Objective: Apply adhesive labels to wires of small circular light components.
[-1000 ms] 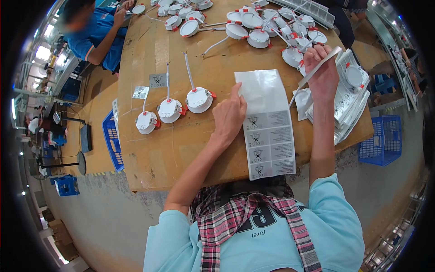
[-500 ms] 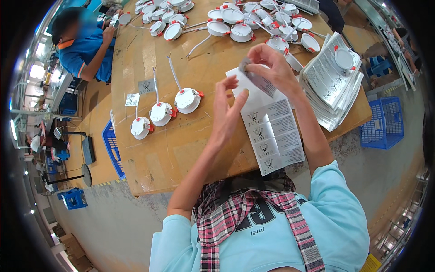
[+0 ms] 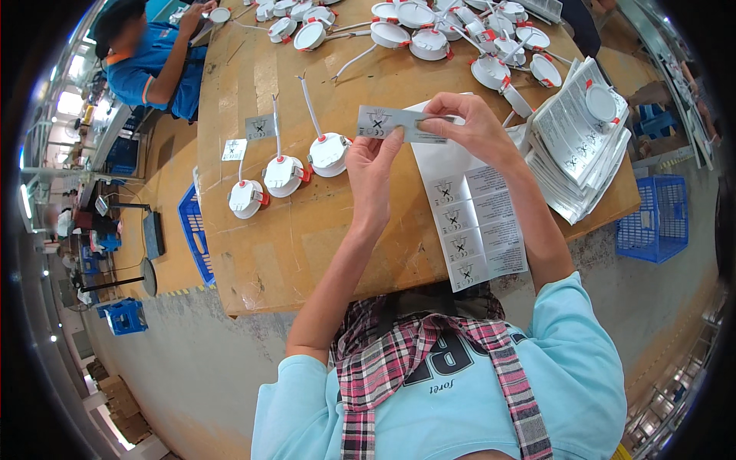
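Observation:
A silvery printed label [image 3: 383,121] is stretched level between my two hands, above the table. My left hand [image 3: 372,176] pinches its lower left part, thumb in front. My right hand [image 3: 474,132] grips its right end between thumb and fingers. Beneath my right forearm lies a sheet of similar labels [image 3: 481,222], its upper part bare and white. To the left of my left hand stand three round white downlights with red clips: a near one [image 3: 245,201], a middle one [image 3: 282,179] and a far one [image 3: 328,156]. Their wires point away from me.
Many more downlights [image 3: 429,44] crowd the table's far side. A stack of label sheets [image 3: 575,146] lies at right, a downlight [image 3: 600,103] on top. Two small labels [image 3: 234,149] sit near the wires. A co-worker [image 3: 153,69] works at far left. Blue crates [image 3: 652,218] flank the table.
The label, earlier curled and dangling from my right hand, is now spread out flat. My left hand has moved up and taken hold of it. The view has shifted slightly.

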{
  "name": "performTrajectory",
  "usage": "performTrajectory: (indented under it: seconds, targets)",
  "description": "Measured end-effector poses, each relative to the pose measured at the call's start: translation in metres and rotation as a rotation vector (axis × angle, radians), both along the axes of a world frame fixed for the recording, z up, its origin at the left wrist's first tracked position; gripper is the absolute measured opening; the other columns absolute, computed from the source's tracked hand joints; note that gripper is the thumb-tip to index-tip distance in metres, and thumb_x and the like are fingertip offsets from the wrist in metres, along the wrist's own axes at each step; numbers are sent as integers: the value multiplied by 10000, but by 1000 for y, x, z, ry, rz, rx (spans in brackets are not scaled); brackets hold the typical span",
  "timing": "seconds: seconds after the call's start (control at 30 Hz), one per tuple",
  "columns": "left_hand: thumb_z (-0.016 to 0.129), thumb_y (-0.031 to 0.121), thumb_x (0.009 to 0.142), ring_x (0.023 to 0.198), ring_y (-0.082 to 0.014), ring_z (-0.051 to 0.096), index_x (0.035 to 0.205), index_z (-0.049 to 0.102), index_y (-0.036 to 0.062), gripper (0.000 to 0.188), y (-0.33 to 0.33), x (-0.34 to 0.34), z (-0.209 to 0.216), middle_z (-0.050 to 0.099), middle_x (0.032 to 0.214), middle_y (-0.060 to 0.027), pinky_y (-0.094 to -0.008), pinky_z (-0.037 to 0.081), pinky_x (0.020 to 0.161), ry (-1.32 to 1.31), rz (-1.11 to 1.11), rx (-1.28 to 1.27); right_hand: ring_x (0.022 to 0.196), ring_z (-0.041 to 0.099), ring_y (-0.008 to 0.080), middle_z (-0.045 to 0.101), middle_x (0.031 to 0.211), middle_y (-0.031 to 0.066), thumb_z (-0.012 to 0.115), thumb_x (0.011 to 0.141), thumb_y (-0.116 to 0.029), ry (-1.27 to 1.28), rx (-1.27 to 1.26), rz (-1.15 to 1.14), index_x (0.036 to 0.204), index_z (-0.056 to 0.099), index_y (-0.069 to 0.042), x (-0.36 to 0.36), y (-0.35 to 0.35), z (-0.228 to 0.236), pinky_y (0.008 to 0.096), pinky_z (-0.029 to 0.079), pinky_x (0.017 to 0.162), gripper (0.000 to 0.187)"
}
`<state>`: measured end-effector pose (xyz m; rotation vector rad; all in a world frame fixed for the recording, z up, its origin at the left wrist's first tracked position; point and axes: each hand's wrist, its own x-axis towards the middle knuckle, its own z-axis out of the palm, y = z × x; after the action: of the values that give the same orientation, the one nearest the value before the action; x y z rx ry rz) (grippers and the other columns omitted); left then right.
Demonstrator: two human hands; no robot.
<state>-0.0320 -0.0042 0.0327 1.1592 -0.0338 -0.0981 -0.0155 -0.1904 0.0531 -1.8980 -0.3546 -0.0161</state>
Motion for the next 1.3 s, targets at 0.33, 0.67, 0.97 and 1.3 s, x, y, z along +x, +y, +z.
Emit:
performTrajectory:
  seconds: [0.33,0.67,0.97,1.3]
  targets:
    - [682,118,792,1215,-351,388,1296,394,-3,593,61,-3,-22,392,1296,-195,-439,313,1013,-619,290,1423,731,560,55,635,796,5,676,850,-185,108,132,-61,934,654,28,3,-6,2,218,449,661,230]
    - [695,224,801,1270,-341,349,1343,338,-2,687,65,-62,0,349,1349,-212,-475,266,1055,-508,102,1104,732,572,37,639,824,15,709,838,-144,180,288,172,977,651,23,-10,6,30,177,454,624,225]
    - [369,674,895,1275,-249,408,1390,305,-52,880,89,-23,44,437,1351,-159,-479,336,1054,89,-244,-77,727,589,68,656,807,42,704,831,-177,277,179,144,934,667,29,-20,53,47,207,469,641,233]
    - [675,255,863,913,-116,604,1080,628,11,331,96,15,26,663,996,-83,-297,463,858,135,-303,297,667,585,86,658,736,65,674,827,-177,284,-2,10,907,677,54,-11,66,33,234,467,594,245]
